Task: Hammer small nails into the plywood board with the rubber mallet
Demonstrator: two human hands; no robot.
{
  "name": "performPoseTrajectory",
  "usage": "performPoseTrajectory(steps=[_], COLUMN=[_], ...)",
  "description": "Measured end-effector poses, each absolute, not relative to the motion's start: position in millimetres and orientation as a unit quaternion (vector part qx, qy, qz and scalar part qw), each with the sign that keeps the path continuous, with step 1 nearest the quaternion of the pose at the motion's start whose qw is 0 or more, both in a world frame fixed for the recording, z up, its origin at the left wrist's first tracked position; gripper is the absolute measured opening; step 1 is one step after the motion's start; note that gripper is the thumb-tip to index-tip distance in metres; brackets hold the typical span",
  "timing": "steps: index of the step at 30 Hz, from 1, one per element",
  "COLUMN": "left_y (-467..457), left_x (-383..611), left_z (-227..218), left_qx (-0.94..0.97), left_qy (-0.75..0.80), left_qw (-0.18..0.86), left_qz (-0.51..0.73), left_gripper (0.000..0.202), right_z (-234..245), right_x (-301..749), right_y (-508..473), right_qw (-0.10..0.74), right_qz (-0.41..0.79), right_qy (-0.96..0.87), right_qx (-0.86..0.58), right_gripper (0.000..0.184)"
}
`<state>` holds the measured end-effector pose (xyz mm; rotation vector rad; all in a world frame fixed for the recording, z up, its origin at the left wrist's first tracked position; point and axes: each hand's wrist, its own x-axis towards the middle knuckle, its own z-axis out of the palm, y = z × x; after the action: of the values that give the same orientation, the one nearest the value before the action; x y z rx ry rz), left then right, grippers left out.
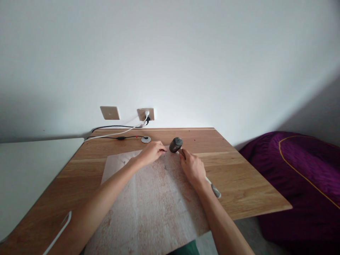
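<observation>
My right hand (193, 168) is wrapped around the handle of a mallet (176, 145). Its dark, rounded head is raised just above the far edge of a whitish, worn board (148, 209), and the grey handle end sticks out behind my wrist. Close to the left of the mallet head, my left hand (152, 153) is closed in a pinch over the board's far part. What sits between those fingertips is too small to name. Small dark nail-like bits (166, 167) show on the board near my left hand and toward its upper left corner.
The board lies on a wooden table (239, 184) against a white wall. Black and white cables run from a wall socket (145, 114) past a round cable grommet (146, 140). A white surface (34, 177) adjoins at left; purple fabric (278, 170) bulges at right.
</observation>
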<state>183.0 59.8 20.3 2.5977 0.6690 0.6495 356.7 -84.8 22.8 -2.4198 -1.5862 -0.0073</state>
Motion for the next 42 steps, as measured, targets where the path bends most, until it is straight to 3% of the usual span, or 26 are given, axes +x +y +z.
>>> performPoseTrajectory(steps=[21, 38, 42], left_y=[48.6, 33.0, 34.6], left_x=[186.3, 194.2, 195.0], left_z=[1.9, -13.6, -16.2], left_qx=[0.93, 0.894, 0.872], left_qy=[0.24, 0.309, 0.328], left_qw=[0.14, 0.159, 0.201], left_qz=[0.24, 0.283, 0.304], left_gripper=[0.015, 0.017, 0.027], right_z=[22.2, 22.8, 24.7], right_x=[356.8, 356.3, 355.3], right_y=[-84.4, -84.7, -85.1], right_qw=[0.116, 0.107, 0.116], right_qz=[0.001, -0.007, -0.003], right_qy=[-0.549, -0.55, -0.547], right_qx=[-0.828, -0.828, -0.829], right_gripper=[0.038, 0.038, 0.038])
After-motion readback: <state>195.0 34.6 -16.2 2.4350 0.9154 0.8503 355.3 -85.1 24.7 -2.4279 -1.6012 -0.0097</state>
